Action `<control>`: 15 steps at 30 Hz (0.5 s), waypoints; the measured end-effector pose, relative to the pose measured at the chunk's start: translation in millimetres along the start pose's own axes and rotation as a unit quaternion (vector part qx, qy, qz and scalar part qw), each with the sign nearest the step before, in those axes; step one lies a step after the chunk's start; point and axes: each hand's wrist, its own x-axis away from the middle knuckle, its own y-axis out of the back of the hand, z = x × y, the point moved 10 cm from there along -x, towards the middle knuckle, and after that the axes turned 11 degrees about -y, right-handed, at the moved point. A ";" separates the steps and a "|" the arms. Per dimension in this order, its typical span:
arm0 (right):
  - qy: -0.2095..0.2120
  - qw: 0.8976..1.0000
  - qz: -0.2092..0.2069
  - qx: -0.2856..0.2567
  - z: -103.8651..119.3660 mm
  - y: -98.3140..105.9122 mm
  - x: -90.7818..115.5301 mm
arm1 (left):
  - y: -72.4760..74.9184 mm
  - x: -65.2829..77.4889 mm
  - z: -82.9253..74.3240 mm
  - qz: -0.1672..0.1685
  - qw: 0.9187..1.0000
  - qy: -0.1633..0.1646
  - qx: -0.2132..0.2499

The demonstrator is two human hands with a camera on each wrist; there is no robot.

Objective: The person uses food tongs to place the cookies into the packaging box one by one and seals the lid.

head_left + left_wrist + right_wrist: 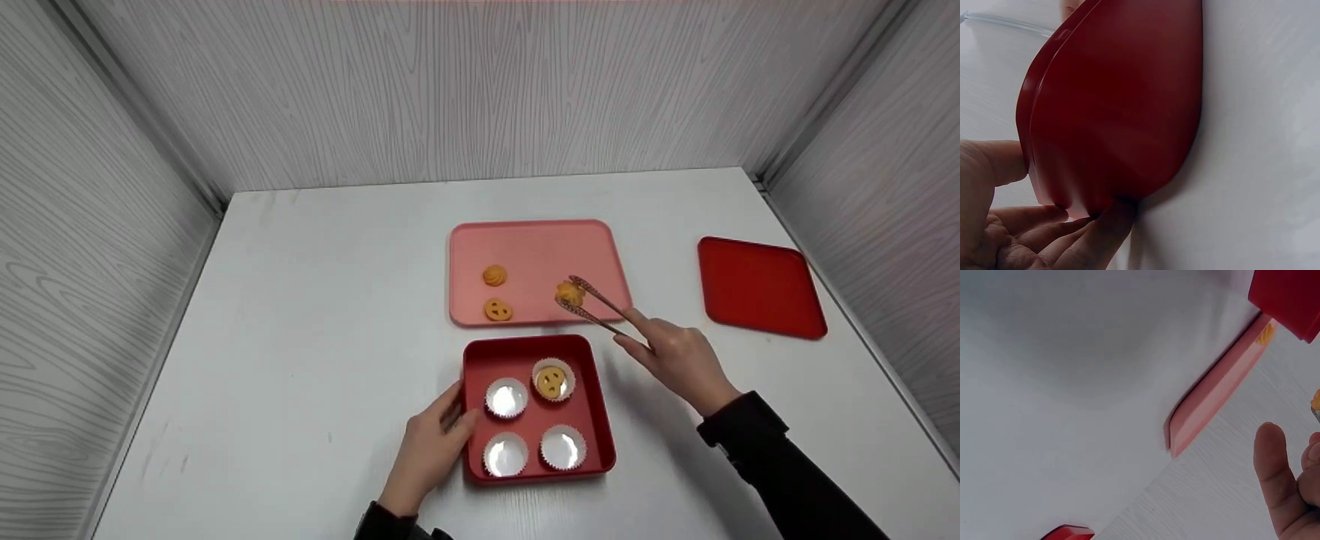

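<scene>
My left hand [431,442] grips the left wall of a square red box [602,420], thumb at the rim and fingers against the outside. In the left wrist view that box [1112,112] fills the middle. Several white paper cups sit inside it; the upper right cup [569,370] holds a round cookie with holes [551,382], and another cup [506,397] is bare. Between thumb and fingers my right hand [682,360] holds metal tongs [598,295]. Their tips pinch a swirled cookie [570,292] over the near right part of the pink tray.
Behind the box lies the pink tray [540,247], bearing a swirled cookie [494,275] and a round cookie with holes [498,309] on its left side. A red tray [761,289] lies at the right. Grey wood-grain panels [480,90] enclose the white table [300,337].
</scene>
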 end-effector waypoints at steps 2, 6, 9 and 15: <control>0.013 1.000 -0.002 -0.005 8.8 2.2 1.3 | -0.2 -0.1 0.4 -0.001 1.000 0.000 0.002; 0.035 0.999 0.008 -0.017 25.0 3.2 4.9 | -0.7 0.2 1.9 0.000 1.000 0.001 -0.002; 0.052 0.998 0.018 -0.023 37.1 2.6 8.9 | -1.1 0.3 2.6 0.001 1.000 0.002 -0.008; 0.089 0.994 0.029 -0.051 59.8 3.2 19.0 | -1.0 0.3 2.8 0.001 1.000 0.004 -0.013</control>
